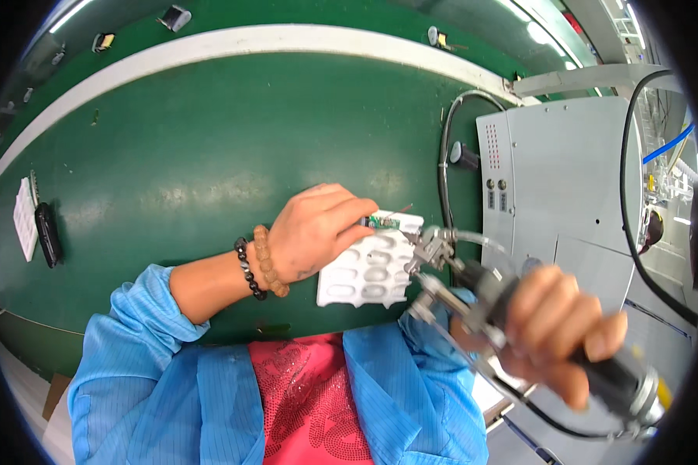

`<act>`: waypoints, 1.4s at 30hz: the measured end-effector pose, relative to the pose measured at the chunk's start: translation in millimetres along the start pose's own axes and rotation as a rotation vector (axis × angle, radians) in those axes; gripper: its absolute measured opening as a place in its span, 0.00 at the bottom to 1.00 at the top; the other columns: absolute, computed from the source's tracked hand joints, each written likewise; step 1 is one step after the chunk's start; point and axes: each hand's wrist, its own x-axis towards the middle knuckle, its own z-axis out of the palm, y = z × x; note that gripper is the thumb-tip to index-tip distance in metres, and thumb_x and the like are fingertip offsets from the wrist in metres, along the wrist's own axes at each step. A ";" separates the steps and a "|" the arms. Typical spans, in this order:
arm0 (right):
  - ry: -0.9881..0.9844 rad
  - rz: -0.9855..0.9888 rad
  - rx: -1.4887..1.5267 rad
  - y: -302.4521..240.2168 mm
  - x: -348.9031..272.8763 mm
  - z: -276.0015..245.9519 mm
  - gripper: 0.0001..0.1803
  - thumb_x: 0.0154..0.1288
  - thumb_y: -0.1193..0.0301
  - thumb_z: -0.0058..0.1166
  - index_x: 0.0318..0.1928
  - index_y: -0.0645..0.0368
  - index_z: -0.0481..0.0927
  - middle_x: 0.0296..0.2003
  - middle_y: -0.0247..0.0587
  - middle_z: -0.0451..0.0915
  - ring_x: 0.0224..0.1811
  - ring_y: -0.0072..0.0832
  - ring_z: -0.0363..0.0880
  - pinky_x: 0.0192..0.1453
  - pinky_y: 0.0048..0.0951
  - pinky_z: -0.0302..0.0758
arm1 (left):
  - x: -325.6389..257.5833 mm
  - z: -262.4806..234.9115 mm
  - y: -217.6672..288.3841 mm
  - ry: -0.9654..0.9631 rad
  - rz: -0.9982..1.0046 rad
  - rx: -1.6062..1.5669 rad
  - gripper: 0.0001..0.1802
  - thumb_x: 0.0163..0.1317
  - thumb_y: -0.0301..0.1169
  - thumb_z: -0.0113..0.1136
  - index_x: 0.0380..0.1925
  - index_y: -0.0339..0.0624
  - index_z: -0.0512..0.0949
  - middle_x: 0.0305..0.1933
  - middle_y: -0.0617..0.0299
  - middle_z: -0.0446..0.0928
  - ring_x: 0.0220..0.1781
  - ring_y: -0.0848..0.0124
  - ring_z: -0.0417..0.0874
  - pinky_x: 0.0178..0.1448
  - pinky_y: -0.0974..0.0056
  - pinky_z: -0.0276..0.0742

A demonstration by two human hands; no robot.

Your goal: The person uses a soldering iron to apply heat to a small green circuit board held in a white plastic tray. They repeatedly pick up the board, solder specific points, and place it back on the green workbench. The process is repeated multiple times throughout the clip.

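White in the head view, a tray (pixel 352 273) lies just below the centre of the frame. At its upper edge, the left hand (pixel 316 230) is partly curled, fingertips pinching the left end of a green board (pixel 385 222). At lower right, the right hand (pixel 557 329), blurred, closes around a black-handled tool (pixel 495 296), its metal head beside the board; contact is unclear.

Black item (pixel 48 235) on green bench (pixel 171 155)

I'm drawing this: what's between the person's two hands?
The head view shows a small circuit board, a white moulded tray and the tool's metal head.
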 end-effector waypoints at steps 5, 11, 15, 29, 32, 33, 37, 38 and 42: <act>0.100 -0.060 -0.067 -34.9 -8.2 -11.8 0.21 0.65 0.57 0.64 0.43 0.58 0.68 0.19 0.28 0.70 0.17 0.16 0.71 0.21 0.16 0.71 | 9.4 -12.4 10.4 0.057 0.025 0.084 0.18 0.52 0.30 0.74 0.43 0.39 0.82 0.37 0.57 0.84 0.41 0.59 0.84 0.47 0.59 0.78; 0.107 -0.075 -0.114 -25.6 -9.2 -17.2 0.21 0.65 0.59 0.65 0.41 0.57 0.66 0.19 0.29 0.71 0.16 0.17 0.71 0.19 0.17 0.73 | 52.5 -62.4 12.6 0.122 -0.098 0.057 0.12 0.53 0.25 0.72 0.39 0.37 0.85 0.37 0.56 0.84 0.38 0.66 0.83 0.45 0.62 0.78; 0.098 -0.068 -0.109 -27.6 -13.4 -20.7 0.22 0.64 0.61 0.66 0.40 0.57 0.65 0.18 0.30 0.72 0.15 0.19 0.72 0.18 0.19 0.74 | 123.5 -95.6 -49.5 0.242 -0.217 0.224 0.12 0.60 0.32 0.69 0.39 0.36 0.85 0.35 0.57 0.84 0.34 0.71 0.80 0.44 0.68 0.76; 0.081 -0.018 -0.104 -19.6 -8.0 -34.2 0.21 0.63 0.63 0.68 0.38 0.60 0.66 0.21 0.35 0.73 0.16 0.23 0.73 0.18 0.23 0.73 | 257.9 -6.0 -144.7 -0.168 0.236 0.573 0.19 0.61 0.31 0.64 0.52 0.40 0.77 0.53 0.50 0.80 0.56 0.52 0.79 0.62 0.54 0.76; 0.025 0.016 -0.107 -25.8 1.2 -36.7 0.21 0.65 0.63 0.65 0.40 0.62 0.66 0.24 0.38 0.70 0.17 0.26 0.71 0.19 0.26 0.71 | 270.9 -5.7 -156.2 -0.153 0.154 0.597 0.20 0.62 0.31 0.63 0.54 0.41 0.76 0.52 0.50 0.81 0.56 0.51 0.80 0.61 0.54 0.76; 0.026 0.009 -0.109 -25.4 0.9 -37.0 0.21 0.65 0.63 0.65 0.40 0.62 0.66 0.24 0.38 0.70 0.17 0.26 0.71 0.19 0.26 0.71 | 275.9 -6.4 -159.1 -0.146 0.101 0.598 0.20 0.62 0.31 0.63 0.54 0.42 0.76 0.52 0.51 0.81 0.55 0.51 0.80 0.60 0.54 0.76; 0.027 -0.014 -0.080 -19.7 -0.7 -36.2 0.21 0.64 0.63 0.66 0.40 0.62 0.66 0.23 0.38 0.70 0.17 0.26 0.71 0.18 0.26 0.70 | 276.1 -16.5 -161.4 0.038 -0.015 0.455 0.16 0.61 0.31 0.64 0.49 0.40 0.82 0.43 0.51 0.84 0.44 0.54 0.84 0.53 0.58 0.80; 0.029 -0.011 -0.083 -20.1 -0.6 -36.6 0.21 0.64 0.63 0.66 0.40 0.62 0.67 0.23 0.38 0.71 0.17 0.26 0.71 0.18 0.26 0.70 | 270.0 -13.7 -148.5 0.056 -0.061 0.413 0.15 0.61 0.32 0.65 0.48 0.40 0.83 0.42 0.51 0.85 0.42 0.59 0.86 0.51 0.61 0.80; 0.157 -0.024 -0.051 -24.2 -14.4 -34.3 0.19 0.60 0.69 0.70 0.34 0.60 0.69 0.20 0.36 0.74 0.15 0.24 0.72 0.18 0.23 0.71 | 206.9 -17.0 -73.0 -0.018 -0.052 0.092 0.16 0.60 0.29 0.67 0.49 0.39 0.83 0.42 0.53 0.85 0.44 0.64 0.86 0.52 0.62 0.79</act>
